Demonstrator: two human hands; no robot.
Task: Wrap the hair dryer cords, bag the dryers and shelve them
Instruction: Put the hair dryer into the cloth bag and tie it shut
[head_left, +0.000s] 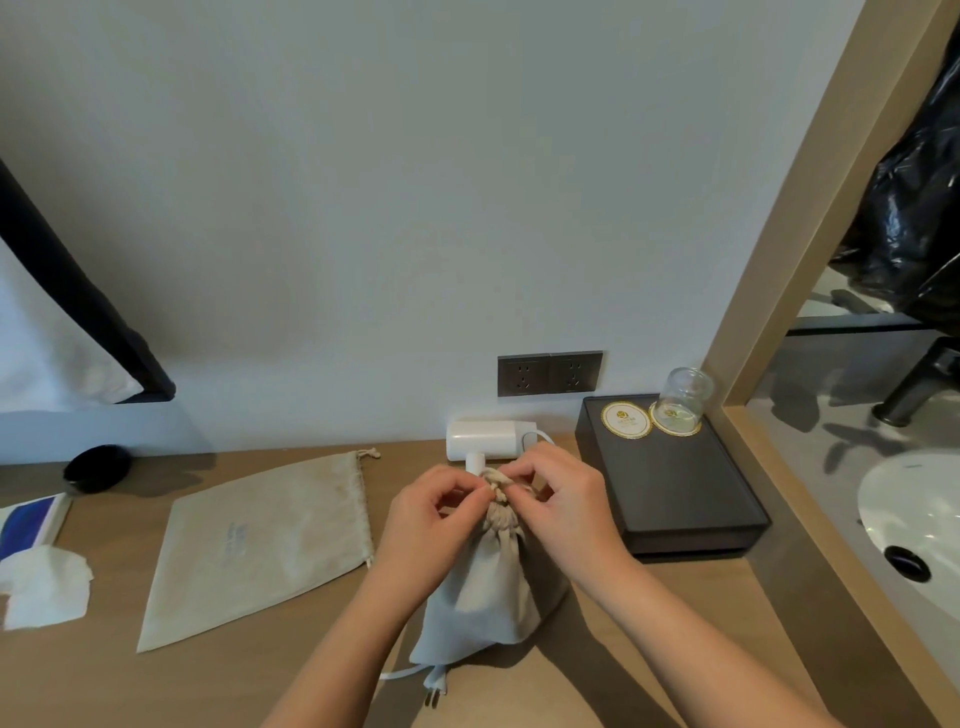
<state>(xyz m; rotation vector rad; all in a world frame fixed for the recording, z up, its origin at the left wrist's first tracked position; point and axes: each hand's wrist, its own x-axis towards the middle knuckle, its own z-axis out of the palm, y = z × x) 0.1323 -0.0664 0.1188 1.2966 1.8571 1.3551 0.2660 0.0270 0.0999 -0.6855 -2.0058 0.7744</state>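
Tabletop (156, 686): empty flat bag (270, 540) lies left; filled bag (483, 587) upright at center, neck cinched. L hand (436, 514) & R hand (561, 504) meet over the neck, fingers pinching drawstring (498, 491). White dryer (488, 439) just behind; plug (436, 686) at bag's base.

Two cloth bags (260, 540), one white hair dryer (488, 439), one black tray (675, 483), two round coasters (626, 420), one glass (683, 397) and two wall sockets (549, 373).

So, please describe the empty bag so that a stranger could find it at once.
On the wooden counter, a beige drawstring bag lies flat, left of the left hand. Unlike the bulging bag pinched by that hand and the right hand, it is untouched.
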